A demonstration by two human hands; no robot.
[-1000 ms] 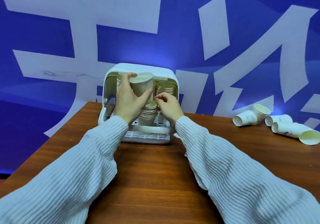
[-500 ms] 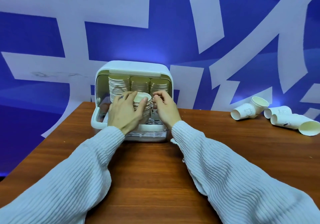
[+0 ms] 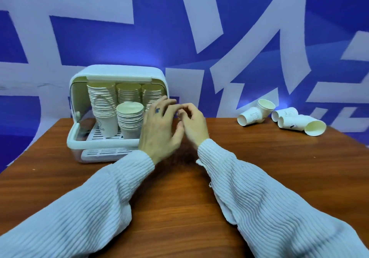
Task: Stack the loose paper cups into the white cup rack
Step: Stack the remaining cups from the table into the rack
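**Paper cups: stacks in the rack, loose ones at the table's far right edge**

Paper cups stand upside down in stacks inside the white cup rack (image 3: 117, 114), which sits at the far left of the wooden table (image 3: 179, 198). Its lid is raised. A tall stack (image 3: 102, 110) fills the left side, two more stacks (image 3: 128, 92) stand at the back, and a shorter front stack (image 3: 130, 118) stands in front of them on the slotted tray. The right part of the rack is hidden behind the hands.

The left hand (image 3: 159, 130) is raised just in front of the rack's right side, back of the hand toward the camera, fingers loosely spread and bent, holding nothing. The right hand (image 3: 192, 124) is beside it, fingers loosely curled with the tips near those of the left hand; it also holds nothing. Whether the fingertips of the two hands touch cannot be told. Both arms wear ribbed white sleeves (image 3: 269, 208).

The loose cups (image 3: 283, 118) lie on their sides in a cluster near the far right edge of the table, well apart from the rack, some nested into each other. Behind the table hangs a blue backdrop (image 3: 159, 28) with large white shapes.
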